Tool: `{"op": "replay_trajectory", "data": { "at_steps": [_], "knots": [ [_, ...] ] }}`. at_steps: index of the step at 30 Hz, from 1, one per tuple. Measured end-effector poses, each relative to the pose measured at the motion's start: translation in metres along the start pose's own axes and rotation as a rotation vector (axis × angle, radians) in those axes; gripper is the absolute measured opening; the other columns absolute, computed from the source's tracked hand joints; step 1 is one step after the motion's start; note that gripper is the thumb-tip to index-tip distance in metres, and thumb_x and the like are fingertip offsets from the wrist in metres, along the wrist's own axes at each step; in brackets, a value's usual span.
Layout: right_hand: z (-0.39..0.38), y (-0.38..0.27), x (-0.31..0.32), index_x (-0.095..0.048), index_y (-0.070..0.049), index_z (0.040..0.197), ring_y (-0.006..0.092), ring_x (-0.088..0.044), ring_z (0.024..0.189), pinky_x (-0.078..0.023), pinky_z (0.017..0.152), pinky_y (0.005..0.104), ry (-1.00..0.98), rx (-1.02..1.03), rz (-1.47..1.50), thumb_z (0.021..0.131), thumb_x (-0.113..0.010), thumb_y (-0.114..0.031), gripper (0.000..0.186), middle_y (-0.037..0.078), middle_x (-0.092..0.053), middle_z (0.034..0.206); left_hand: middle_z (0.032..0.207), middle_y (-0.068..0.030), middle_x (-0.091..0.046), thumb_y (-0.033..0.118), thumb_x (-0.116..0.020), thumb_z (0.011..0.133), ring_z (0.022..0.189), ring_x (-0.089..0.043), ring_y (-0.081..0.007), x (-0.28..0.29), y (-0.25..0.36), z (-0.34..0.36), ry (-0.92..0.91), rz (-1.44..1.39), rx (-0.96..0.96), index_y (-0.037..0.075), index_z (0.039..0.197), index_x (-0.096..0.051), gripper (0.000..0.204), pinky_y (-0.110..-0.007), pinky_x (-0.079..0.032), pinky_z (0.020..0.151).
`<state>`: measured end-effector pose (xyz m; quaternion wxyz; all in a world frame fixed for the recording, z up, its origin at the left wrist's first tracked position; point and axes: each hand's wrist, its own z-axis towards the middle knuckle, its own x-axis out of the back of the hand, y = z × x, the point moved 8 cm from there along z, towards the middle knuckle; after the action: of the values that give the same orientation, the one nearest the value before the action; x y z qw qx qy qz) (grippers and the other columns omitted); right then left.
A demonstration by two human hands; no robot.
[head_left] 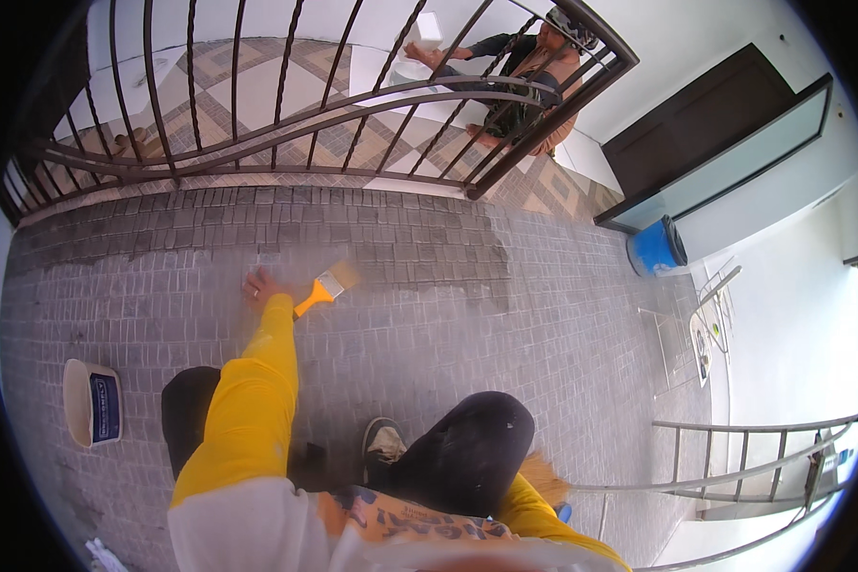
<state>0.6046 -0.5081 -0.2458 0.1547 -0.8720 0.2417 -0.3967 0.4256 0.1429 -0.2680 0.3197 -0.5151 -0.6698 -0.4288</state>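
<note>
My left arm, in a yellow sleeve, reaches forward over the grey paved floor (429, 343). My left hand (263, 287) is low at the floor, its fingers spread and a ring on one of them. Just right of the wrist is a wide paintbrush (324, 289) with an orange handle, a metal band and tan bristles; its handle end meets the sleeve's edge, and no fingers show around it. Beyond the brush, a darker coated-looking band (419, 238) covers the pavers. My right arm (553, 524) runs down at the lower right; its hand is out of view.
A white bucket (78, 405) with a dark label stands at left. A brown metal railing (353, 176) crosses the far side; behind it another person (534, 86) sits on tiles beside white containers. At right are a blue bin (656, 246), a wire rack (701, 334) and a broom (545, 479).
</note>
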Motion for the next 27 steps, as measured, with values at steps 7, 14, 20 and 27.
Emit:
{"op": "replay_trajectory", "data": {
  "at_steps": [7,14,20,27],
  "knots": [
    [-0.012,-0.048,0.001,-0.069,0.0,0.102,0.0398,-0.061,0.11,-0.049,0.093,0.0443,0.072,0.108,-0.081,0.086,-0.068,-0.035,0.039,0.025,-0.063,0.118,0.167,-0.0102,-0.002,0.046,-0.064,0.089,0.153,-0.005,-0.0351,-0.002,-0.003,0.007,-0.139,0.05,-0.038,0.026,0.159,-0.014,0.088,-0.059,-0.016,0.118],
    [-0.032,-0.223,0.084,-0.07,0.001,0.098,0.0403,-0.061,0.109,-0.05,0.092,0.0448,0.519,0.404,-0.469,0.086,-0.068,-0.035,0.038,0.024,-0.063,0.118,0.166,-0.0084,-0.01,0.035,-0.058,0.093,0.151,-0.015,-0.0356,-0.009,-0.011,0.018,-0.145,0.067,-0.113,0.025,0.156,-0.023,0.073,-0.057,-0.019,0.118],
    [-0.128,-0.402,0.154,-0.062,-0.005,0.087,0.0219,-0.057,0.076,-0.047,0.063,0.038,-0.167,0.814,1.078,0.095,-0.061,-0.036,0.032,0.009,-0.06,0.092,0.115,-0.011,-0.071,0.03,-0.066,0.089,0.113,-0.064,-0.028,0.105,0.151,-0.049,0.082,-0.865,-0.709,0.01,0.118,-0.068,0.036,-0.035,-0.048,0.098],
    [-0.199,-0.461,0.058,-0.053,-0.003,0.087,0.0159,-0.042,0.063,-0.039,0.046,0.0266,-1.229,0.917,1.454,0.099,-0.055,-0.028,0.028,0.011,-0.049,0.099,0.118,-0.0085,-0.066,0.051,-0.043,0.103,0.114,-0.056,-0.0194,0.145,0.261,-0.381,-1.889,-1.334,-1.223,0.004,0.118,-0.066,0.055,-0.036,-0.036,0.108]
  ]
}}
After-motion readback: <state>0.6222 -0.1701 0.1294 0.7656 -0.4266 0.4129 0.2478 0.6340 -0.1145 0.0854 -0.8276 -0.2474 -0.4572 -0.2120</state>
